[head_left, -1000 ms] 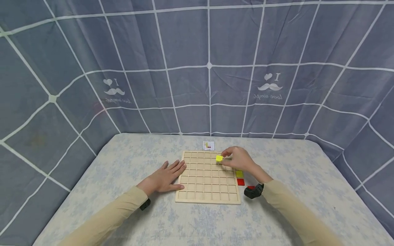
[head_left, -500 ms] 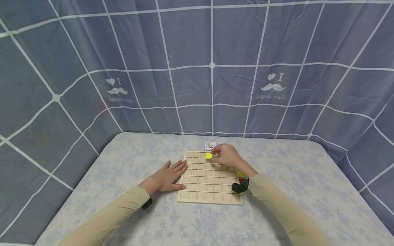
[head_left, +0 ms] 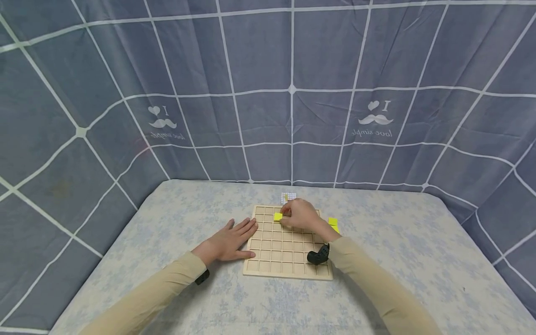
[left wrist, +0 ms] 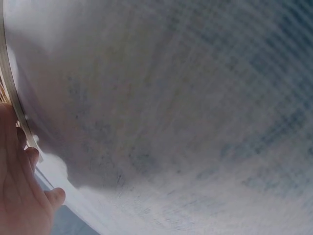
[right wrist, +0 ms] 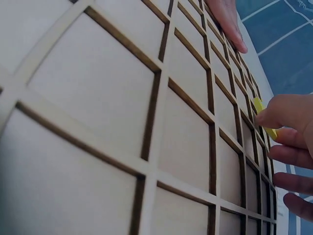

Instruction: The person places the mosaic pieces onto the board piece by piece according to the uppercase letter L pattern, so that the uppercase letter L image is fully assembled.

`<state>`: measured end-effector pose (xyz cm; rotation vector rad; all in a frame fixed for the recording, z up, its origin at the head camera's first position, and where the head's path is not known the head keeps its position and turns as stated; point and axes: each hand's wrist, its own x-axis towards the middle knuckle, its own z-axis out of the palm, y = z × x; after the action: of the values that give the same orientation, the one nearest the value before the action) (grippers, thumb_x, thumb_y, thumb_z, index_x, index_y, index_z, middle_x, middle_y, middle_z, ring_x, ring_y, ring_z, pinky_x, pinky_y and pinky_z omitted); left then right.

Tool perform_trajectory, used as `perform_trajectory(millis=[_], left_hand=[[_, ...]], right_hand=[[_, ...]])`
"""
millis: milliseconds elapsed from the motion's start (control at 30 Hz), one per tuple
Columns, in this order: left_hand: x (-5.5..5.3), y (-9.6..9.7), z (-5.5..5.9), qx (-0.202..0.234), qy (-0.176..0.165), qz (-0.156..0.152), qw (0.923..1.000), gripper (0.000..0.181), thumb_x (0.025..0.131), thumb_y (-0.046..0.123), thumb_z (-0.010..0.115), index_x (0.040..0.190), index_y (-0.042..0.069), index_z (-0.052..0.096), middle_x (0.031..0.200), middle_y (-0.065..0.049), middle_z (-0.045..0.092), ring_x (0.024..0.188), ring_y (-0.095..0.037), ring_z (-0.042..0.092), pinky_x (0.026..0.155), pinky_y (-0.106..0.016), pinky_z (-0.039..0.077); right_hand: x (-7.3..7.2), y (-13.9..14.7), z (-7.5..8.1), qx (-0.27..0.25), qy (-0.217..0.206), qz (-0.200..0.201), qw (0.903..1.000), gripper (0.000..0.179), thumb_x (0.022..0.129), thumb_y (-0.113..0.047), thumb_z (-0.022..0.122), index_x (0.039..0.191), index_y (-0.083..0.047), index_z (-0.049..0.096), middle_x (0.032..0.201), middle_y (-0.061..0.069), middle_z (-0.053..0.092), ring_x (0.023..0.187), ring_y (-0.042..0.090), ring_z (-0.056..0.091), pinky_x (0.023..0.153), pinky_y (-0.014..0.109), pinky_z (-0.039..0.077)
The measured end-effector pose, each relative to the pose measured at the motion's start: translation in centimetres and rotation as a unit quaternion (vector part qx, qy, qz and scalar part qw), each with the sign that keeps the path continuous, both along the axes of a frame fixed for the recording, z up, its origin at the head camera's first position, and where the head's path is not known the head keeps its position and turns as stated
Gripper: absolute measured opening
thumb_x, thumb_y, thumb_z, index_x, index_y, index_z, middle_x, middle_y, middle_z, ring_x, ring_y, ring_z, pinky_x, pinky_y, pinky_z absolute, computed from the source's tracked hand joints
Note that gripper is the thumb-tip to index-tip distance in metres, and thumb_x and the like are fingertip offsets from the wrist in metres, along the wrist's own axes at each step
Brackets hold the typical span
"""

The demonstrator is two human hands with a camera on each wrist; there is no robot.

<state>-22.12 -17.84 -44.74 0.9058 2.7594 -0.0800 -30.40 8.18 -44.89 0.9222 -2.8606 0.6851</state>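
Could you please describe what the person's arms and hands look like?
The left hand and right hand are bare. The left sleeve and right sleeve are long and plain beige. A black left wrist device and black right wrist device show near the cuffs; no cables are visible.

The right fingers [head_left: 286, 208] pinch a yellow tile [head_left: 278, 217] over a gridded board [head_left: 277, 245].

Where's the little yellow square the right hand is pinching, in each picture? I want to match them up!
Head: the yellow square is just below and right of the middle, in the grip of the right hand.
Left wrist: not in it.
Right wrist: yellow square near the right edge, about halfway down, partly hidden.
Shared landmark: the left hand, left of centre in head, lower left in left wrist, top in right wrist.
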Motion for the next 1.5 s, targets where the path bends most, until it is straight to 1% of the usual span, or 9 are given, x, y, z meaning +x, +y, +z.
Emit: perform_trajectory(millis=[100, 233, 333, 533, 833, 1000, 1233, 1367, 1500], left_hand=[[0.0, 0.1, 0.0, -0.005, -0.001, 0.001, 1.0000, 0.086, 0.093, 0.067, 0.038, 0.156, 0.015, 0.013, 0.164, -0.003, 0.008, 0.151, -0.022, 0.009, 0.119, -0.055, 0.015], [0.0, 0.1, -0.2, -0.003, 0.000, -0.002, 1.0000, 0.085, 0.094, 0.065, 0.040, 0.156, 0.014, 0.014, 0.163, -0.004, 0.009, 0.151, -0.024, 0.011, 0.118, -0.056, 0.016], [-0.1, 0.0, -0.2, -0.003, 0.001, -0.002, 1.0000, 0.085, 0.094, 0.065, 0.040, 0.156, 0.014, 0.014, 0.163, -0.004, 0.009, 0.151, -0.024, 0.011, 0.118, -0.056, 0.017], [-0.1, 0.0, -0.3, -0.003, 0.002, -0.001, 1.0000, 0.086, 0.093, 0.067, 0.038, 0.156, 0.015, 0.012, 0.164, -0.003, 0.008, 0.151, -0.023, 0.010, 0.119, -0.055, 0.016], [-0.2, 0.1, -0.2, -0.003, 0.006, -0.001, 1.0000, 0.085, 0.094, 0.065, 0.039, 0.156, 0.014, 0.014, 0.164, -0.003, 0.008, 0.151, -0.023, 0.011, 0.118, -0.056, 0.017], [0.0, 0.2, -0.1, -0.007, 0.000, 0.000, 1.0000, 0.085, 0.094, 0.066, 0.038, 0.156, 0.015, 0.013, 0.164, -0.003, 0.008, 0.151, -0.023, 0.010, 0.118, -0.056, 0.016], [0.0, 0.2, 0.0, -0.004, 0.000, -0.004, 1.0000, 0.084, 0.094, 0.064, 0.039, 0.156, 0.014, 0.014, 0.164, -0.005, 0.008, 0.151, -0.025, 0.011, 0.118, -0.057, 0.016], [0.0, 0.2, -0.1, -0.003, 0.003, 0.000, 1.0000, 0.084, 0.094, 0.065, 0.039, 0.156, 0.014, 0.013, 0.164, -0.004, 0.008, 0.151, -0.024, 0.010, 0.119, -0.056, 0.016], [0.1, 0.1, 0.0, 0.003, 0.004, -0.003, 1.0000, 0.084, 0.094, 0.064, 0.040, 0.156, 0.013, 0.015, 0.163, -0.005, 0.009, 0.151, -0.025, 0.011, 0.118, -0.056, 0.017]], right_hand=[[0.0, -0.2, -0.2, 0.008, 0.006, -0.006, 0.9999, 0.023, 0.077, -0.029, 0.076, 0.094, -0.014, 0.077, 0.090, -0.001, 0.075, 0.079, 0.011, 0.067, 0.070, 0.030, 0.055], [0.0, -0.4, -0.4, 0.009, 0.001, -0.014, 0.9999, 0.023, 0.077, -0.028, 0.077, 0.094, -0.014, 0.077, 0.090, -0.002, 0.075, 0.076, 0.009, 0.065, 0.070, 0.029, 0.054], [-0.1, -0.4, -0.4, 0.005, -0.004, -0.011, 0.9999, 0.023, 0.078, -0.028, 0.077, 0.095, -0.013, 0.078, 0.090, -0.001, 0.075, 0.075, 0.007, 0.064, 0.069, 0.028, 0.054], [-0.1, -0.4, -0.3, 0.000, -0.013, -0.008, 0.9999, 0.023, 0.078, -0.028, 0.078, 0.095, -0.013, 0.078, 0.093, -0.001, 0.075, 0.079, 0.009, 0.067, 0.071, 0.029, 0.055], [-0.2, -0.3, -0.4, 0.001, -0.011, -0.009, 0.9999, 0.022, 0.079, -0.029, 0.078, 0.095, -0.014, 0.078, 0.094, -0.002, 0.075, 0.080, 0.011, 0.067, 0.071, 0.030, 0.055], [0.1, -0.1, -0.2, -0.001, -0.013, -0.004, 0.9999, 0.022, 0.080, -0.028, 0.077, 0.097, -0.014, 0.078, 0.094, -0.001, 0.075, 0.082, 0.011, 0.068, 0.073, 0.030, 0.055], [0.3, 1.5, 0.9, -0.031, -0.019, -0.014, 0.9993, 0.021, 0.083, -0.025, 0.073, 0.100, -0.012, 0.076, 0.100, 0.003, 0.073, 0.088, 0.018, 0.066, 0.076, 0.035, 0.054], [0.1, 3.1, 1.6, -0.031, -0.018, -0.023, 0.9991, 0.022, 0.085, -0.024, 0.071, 0.103, -0.012, 0.075, 0.101, 0.004, 0.071, 0.092, 0.021, 0.064, 0.077, 0.038, 0.053], [-0.2, 4.9, 2.1, -0.035, -0.019, -0.041, 0.9984, 0.026, 0.084, -0.025, 0.073, 0.107, -0.011, 0.074, 0.103, 0.004, 0.071, 0.095, 0.024, 0.063, 0.079, 0.041, 0.052]])
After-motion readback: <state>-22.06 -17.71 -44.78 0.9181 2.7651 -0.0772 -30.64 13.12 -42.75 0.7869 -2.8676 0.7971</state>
